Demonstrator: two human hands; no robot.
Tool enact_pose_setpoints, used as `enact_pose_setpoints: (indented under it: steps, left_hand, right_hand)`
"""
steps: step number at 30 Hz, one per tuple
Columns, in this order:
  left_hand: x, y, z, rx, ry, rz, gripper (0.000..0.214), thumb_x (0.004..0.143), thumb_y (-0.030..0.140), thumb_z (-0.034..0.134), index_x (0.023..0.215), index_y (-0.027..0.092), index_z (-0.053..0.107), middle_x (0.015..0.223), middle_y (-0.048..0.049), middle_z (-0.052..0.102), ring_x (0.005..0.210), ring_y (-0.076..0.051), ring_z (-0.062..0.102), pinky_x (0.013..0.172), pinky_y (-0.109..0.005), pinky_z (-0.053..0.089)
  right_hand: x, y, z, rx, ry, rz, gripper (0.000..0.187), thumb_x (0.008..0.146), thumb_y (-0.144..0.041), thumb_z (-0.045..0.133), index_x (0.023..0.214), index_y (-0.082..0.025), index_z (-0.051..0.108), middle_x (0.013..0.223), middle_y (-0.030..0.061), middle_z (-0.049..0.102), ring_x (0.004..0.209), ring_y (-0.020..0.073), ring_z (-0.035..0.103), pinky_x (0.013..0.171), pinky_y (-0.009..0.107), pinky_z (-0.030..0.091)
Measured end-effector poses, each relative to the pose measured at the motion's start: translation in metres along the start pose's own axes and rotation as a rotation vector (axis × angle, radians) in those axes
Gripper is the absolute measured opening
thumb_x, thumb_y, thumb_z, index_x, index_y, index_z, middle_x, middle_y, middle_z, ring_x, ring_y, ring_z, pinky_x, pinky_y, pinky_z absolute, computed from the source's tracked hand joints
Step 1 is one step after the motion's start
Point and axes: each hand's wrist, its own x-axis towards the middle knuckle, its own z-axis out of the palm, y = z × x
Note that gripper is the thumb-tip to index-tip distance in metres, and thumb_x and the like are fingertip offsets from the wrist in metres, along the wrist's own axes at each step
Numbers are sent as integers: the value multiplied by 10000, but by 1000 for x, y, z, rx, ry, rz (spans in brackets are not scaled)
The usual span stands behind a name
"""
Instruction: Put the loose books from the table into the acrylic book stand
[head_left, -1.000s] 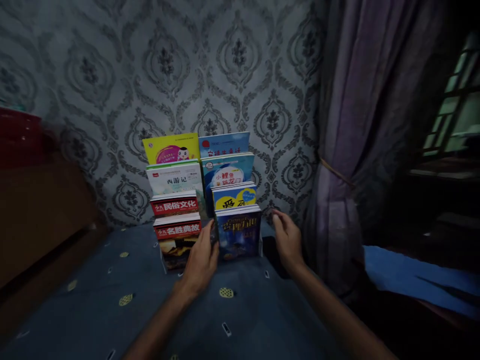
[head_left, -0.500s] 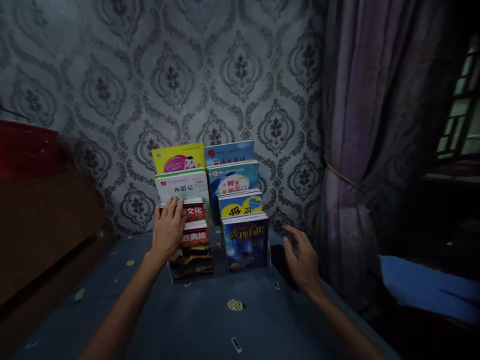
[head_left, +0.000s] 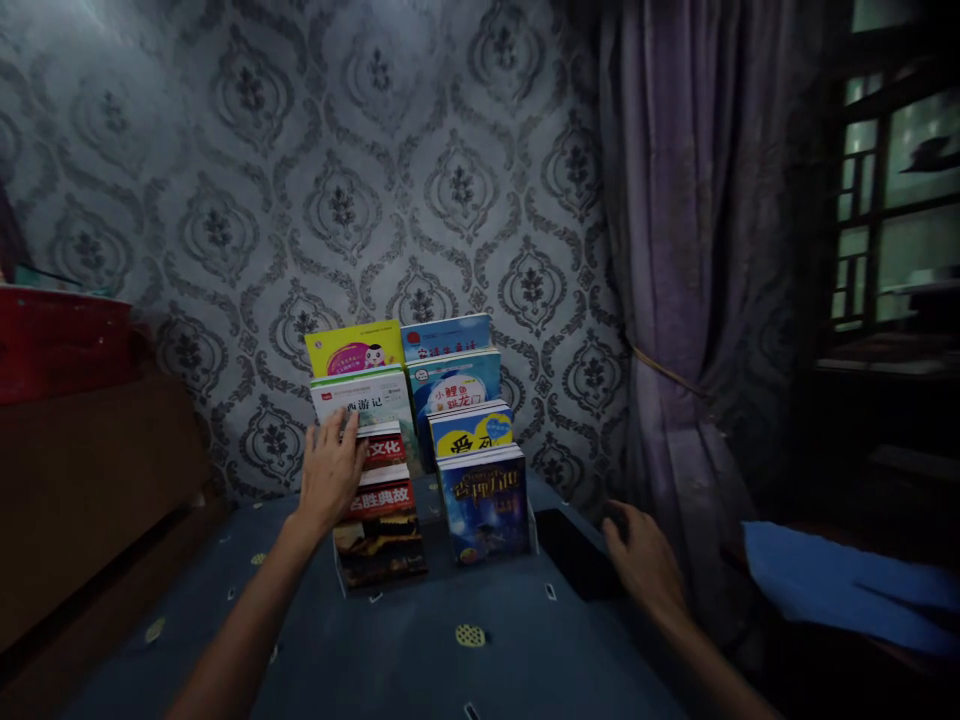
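Right hand lay loosely curled, holding nothing, on the blue desk beside a dark flat object. Left hand, fingers spread, rested on the red-titled book in the tiered rack. All slots looked filled; that book seemingly not yet pulled.

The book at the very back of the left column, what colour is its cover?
Yellow, with a pink patch and a cartoon figure; seen in the head view.
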Motion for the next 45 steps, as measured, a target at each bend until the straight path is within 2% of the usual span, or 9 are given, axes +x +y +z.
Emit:
enact_pose_setpoints:
  steps: [9,17,25,29,33,36,40,42,45]
  left_hand:
    - [26,5,-3,-30,-10,22,484,984,310,354,1397,101,498,1498,-203,452,1400,-352,395,1107,-626,315]
    - [36,9,0,6,-2,-7,434,959,315,417,1342,158,547,1455,-211,490,1353,-386,421,1062,-661,333]
    - [48,-14,-6,-11,110,-13,494,898,174,465,1389,112,461,1452,-238,440,1350,-380,408,1067,-565,375]
    - [58,-31,2,-282,168,-135,573,894,194,481,1441,79,352,1479,-261,360,1416,-388,311,1106,-584,341]
    - [62,-41,13,-495,144,-203,559,878,206,495,1414,99,379,1449,-233,377,1390,-361,367,1105,-545,374]
    - [62,-44,17,-574,148,-229,582,857,196,508,1418,119,375,1462,-212,368,1391,-347,374,1126,-530,355]
    - [59,-50,22,-720,188,-285,673,833,195,539,1460,138,301,1507,-188,342,1445,-310,301,1182,-480,282]
    - [58,-55,26,-799,203,-328,713,819,192,565,1471,160,279,1514,-164,362,1450,-290,300,1198,-450,254]
    - [56,-64,35,-935,177,-379,705,807,193,593,1453,178,310,1427,-146,495,1339,-279,463,1143,-439,344]
  right_hand:
    - [-16,5,4,-69,-77,4,453,825,-399,352,1082,-151,631,1095,195,685,1024,336,654,875,471,510]
    - [-17,11,5,-74,-86,17,433,819,-394,358,1056,-176,647,1043,181,705,969,345,671,838,483,524]
    - [-13,8,6,-11,-71,14,480,821,-430,322,1081,-150,614,1071,194,683,1015,356,649,895,489,506]
    - [-12,10,7,26,-53,6,425,813,-429,350,1034,-180,614,1033,184,682,986,351,653,875,491,512]
    - [-8,3,4,99,-7,-17,382,804,-422,394,1006,-187,619,1025,177,684,987,347,651,888,498,513]
    - [0,-24,-4,209,28,-91,358,803,-413,423,999,-192,626,1028,156,692,991,328,655,908,502,512]
    - [11,-105,-19,408,2,-257,361,852,-404,442,1051,-185,649,1095,138,699,1058,297,645,952,483,500]
    - [14,-158,-20,536,-114,-333,359,882,-395,449,1093,-193,659,1116,119,703,1039,273,657,936,455,516]
    - [19,-231,-4,718,-302,-421,358,881,-373,482,1145,-210,661,1154,100,705,1056,252,661,919,415,530]
